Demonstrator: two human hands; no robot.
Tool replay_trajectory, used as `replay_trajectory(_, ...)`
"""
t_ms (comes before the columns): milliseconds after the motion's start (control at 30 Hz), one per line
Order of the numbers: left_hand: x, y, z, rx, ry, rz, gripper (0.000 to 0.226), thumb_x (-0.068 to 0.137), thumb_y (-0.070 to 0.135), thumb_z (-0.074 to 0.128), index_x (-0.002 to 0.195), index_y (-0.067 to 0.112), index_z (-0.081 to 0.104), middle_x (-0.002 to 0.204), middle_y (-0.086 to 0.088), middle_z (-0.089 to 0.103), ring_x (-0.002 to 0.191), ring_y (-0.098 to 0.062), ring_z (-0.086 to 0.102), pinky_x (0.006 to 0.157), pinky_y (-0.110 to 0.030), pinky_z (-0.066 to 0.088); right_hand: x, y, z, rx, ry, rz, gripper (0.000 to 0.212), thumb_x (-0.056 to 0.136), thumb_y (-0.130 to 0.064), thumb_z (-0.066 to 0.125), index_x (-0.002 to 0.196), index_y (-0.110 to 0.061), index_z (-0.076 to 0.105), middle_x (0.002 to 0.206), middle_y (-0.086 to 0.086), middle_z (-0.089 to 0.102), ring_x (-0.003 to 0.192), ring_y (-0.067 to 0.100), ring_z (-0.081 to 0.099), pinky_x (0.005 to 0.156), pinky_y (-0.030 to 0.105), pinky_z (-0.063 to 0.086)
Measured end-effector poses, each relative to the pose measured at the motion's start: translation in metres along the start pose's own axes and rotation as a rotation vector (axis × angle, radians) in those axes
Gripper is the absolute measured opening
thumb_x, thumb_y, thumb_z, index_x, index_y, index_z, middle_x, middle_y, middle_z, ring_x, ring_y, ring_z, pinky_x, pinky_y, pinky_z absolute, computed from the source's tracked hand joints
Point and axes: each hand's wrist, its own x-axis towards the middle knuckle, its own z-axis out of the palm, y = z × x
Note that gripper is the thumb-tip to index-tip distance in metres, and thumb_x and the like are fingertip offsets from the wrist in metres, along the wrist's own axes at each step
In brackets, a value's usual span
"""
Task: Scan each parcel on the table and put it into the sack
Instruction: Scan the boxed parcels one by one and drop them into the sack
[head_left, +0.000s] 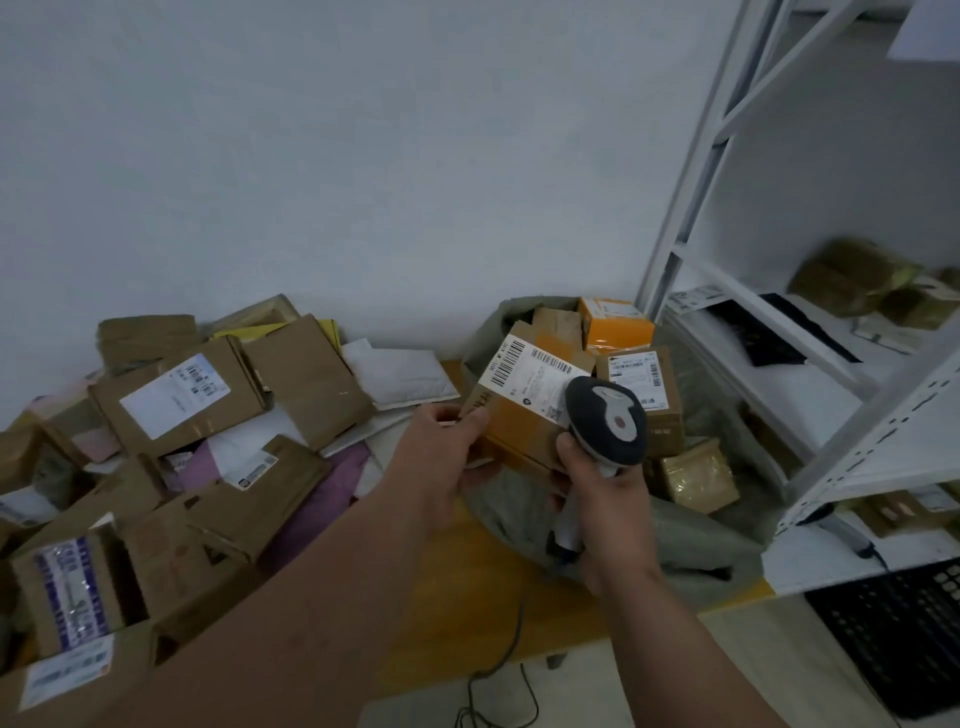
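My left hand (451, 451) grips a brown cardboard parcel (524, 415) by its lower left edge, its white barcode label facing up. The parcel hangs over the mouth of the grey-green sack (691, 519). My right hand (608, 499) grips the handle of a grey and white barcode scanner (610, 418), whose head sits right over the parcel's right side and hides part of the label. Inside the sack lie several boxes, among them an orange one (615, 322) and a labelled brown one (641, 384).
A heap of brown and white parcels (197, 431) covers the left of the wooden table (457, 582). White metal shelving (810, 364) with packets stands on the right, a black crate (904, 629) below it. The scanner cable (498, 680) trails to the floor.
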Motion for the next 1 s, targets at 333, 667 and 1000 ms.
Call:
replay_trajectory(333, 0.073, 0.003, 0.051, 0.768, 0.157, 0.198, 0.046, 0.088, 0.066, 0.045, 0.124, 0.039, 0.057, 0.139, -0.001, 0.047, 0.127, -0.027, 0.043, 0.107, -0.052, 0.037, 0.096, -0.017, -0.055, 0.010, 0.163, 0.068, 0.049, 0.080, -0.012, 0.078, 0.123, -0.020, 0.057, 0.108, 0.006, 0.072, 0.096, 0.025, 0.070, 0.082, 0.043, 0.058)
replay_trajectory(667, 0.127, 0.012, 0.050, 0.710, 0.437, 0.171, 0.040, 0.100, 0.034, 0.043, 0.126, 0.006, 0.054, 0.131, -0.017, 0.052, 0.115, -0.032, 0.052, 0.103, -0.048, 0.043, 0.174, -0.014, -0.051, -0.250, -0.009, 0.178, 0.039, 0.083, -0.017, 0.075, 0.115, -0.024, 0.053, 0.097, -0.002, 0.064, 0.092, 0.021, 0.065, 0.084, 0.044, 0.059)
replay_trajectory(1000, 0.124, 0.020, 0.031, 0.872, 0.437, 0.113, 0.058, 0.099, 0.033, 0.051, 0.150, 0.014, 0.033, 0.150, -0.014, 0.038, 0.134, -0.032, 0.040, 0.113, -0.045, 0.034, 0.177, -0.004, -0.017, -0.263, -0.377, 0.437, 0.054, 0.085, -0.024, 0.077, 0.133, -0.023, 0.053, 0.119, 0.005, 0.064, 0.108, 0.026, 0.062, 0.098, 0.045, 0.054)
